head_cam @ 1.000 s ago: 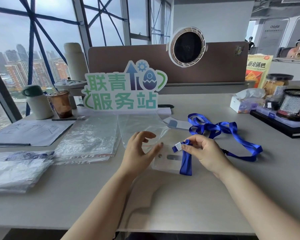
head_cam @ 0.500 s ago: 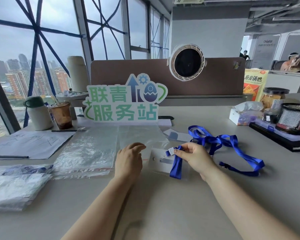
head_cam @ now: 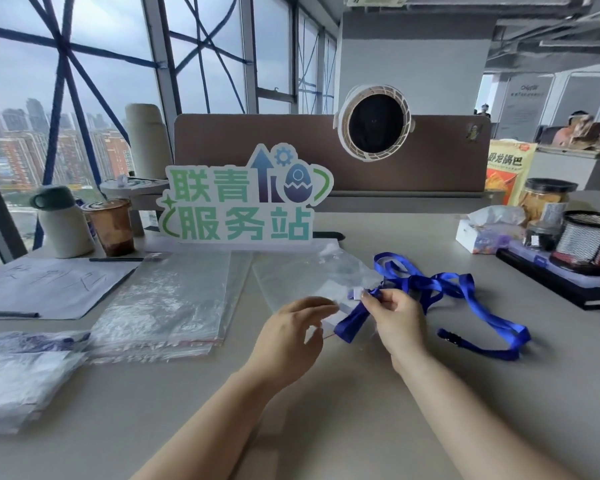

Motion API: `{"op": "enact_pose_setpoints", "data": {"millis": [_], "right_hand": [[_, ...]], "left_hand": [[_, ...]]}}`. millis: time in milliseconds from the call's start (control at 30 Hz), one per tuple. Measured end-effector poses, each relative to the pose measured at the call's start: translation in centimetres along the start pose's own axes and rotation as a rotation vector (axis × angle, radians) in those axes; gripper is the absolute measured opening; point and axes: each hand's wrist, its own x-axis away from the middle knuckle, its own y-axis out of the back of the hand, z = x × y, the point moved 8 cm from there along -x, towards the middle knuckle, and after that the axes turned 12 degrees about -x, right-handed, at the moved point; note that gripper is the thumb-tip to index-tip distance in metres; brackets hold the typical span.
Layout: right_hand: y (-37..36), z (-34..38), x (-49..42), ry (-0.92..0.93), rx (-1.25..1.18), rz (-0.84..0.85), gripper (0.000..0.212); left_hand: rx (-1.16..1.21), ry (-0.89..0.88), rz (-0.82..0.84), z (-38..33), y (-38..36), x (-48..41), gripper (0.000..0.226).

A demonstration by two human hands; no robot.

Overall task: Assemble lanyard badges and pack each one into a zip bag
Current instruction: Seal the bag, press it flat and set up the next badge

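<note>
While the left hand hangs just above the table, its fingers are stretched out loosely and the thumb sits apart below them. It grips nothing I can see, and its fingertips lie over the near edge of a clear zip bag. The right hand is beside it, wrist low and knuckles up. Its thumb and forefinger pinch the blue lanyard just behind its white clip. A short doubled loop of strap droops under that pinch, and the rest trails off to the right in a loose tangle on the table. The clip meets a clear badge holder at the bag's mouth. Whether the holder is inside the film or on top of it I cannot tell.

Left of the hands lies a flat stack of bags, their red seal strips toward the person. Further left are filled bags, the top one showing blue strap through the plastic. A cup holds a brown drink, with a lidded bottle beside it. At far right, a jar holds something yellowish, a tissue box has a tissue sticking up, and there is a black mesh pot whose contents are hidden.
</note>
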Motion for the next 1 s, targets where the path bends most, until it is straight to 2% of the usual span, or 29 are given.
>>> {"op": "enact_pose_setpoints", "data": {"millis": [100, 233, 333, 433, 600, 700, 767, 833, 933, 1000], "right_hand": [[-0.6, -0.6, 0.5, -0.063, 0.009, 0.065, 0.034], [-2.2, -1.3, 1.4, -0.216, -0.227, 0.227, 0.038], [-3.0, -1.2, 1.9, -0.227, -0.31, 0.313, 0.033], [-3.0, -0.9, 2.0, -0.127, -0.202, 0.36, 0.024], [-2.7, -0.4, 1.1, 0.034, 0.019, 0.297, 0.019], [-3.8, -0.7, 1.7, 0.043, 0.037, 0.438, 0.014], [-3.8, -0.3, 1.9, 0.18, 0.277, 0.48, 0.023], [-3.5, 0.4, 2.0, 0.33, 0.437, 0.457, 0.023], [-2.5, 1.8, 1.8, 0.517, 0.481, 0.365, 0.015], [-1.7, 2.7, 1.7, 0.635, 0.547, 0.275, 0.018]], "left_hand": [[0.031, -0.03, 0.031, -0.8, -0.6, 0.0, 0.045], [0.047, 0.005, 0.035, 0.0, -0.7, 0.1, 0.046], [0.044, 0.047, 0.021, 0.8, -0.4, 0.2, 0.046], [0.046, 0.059, 0.004, 1.2, -0.2, 0.2, 0.047], [0.097, 0.014, 0.0, 0.5, -0.2, 0.4, 0.045], [0.109, 0.024, -0.022, 1.0, -0.1, 0.3, 0.046], [0.082, 0.07, -0.043, 1.7, 0.1, 0.4, 0.044], [0.061, 0.093, -0.064, 2.1, 0.4, 0.5, 0.042], [0.043, 0.08, -0.092, 2.4, 0.9, 0.6, 0.034], [-0.063, 0.092, -0.015, 2.8, 0.9, 0.7, 0.026]]}}
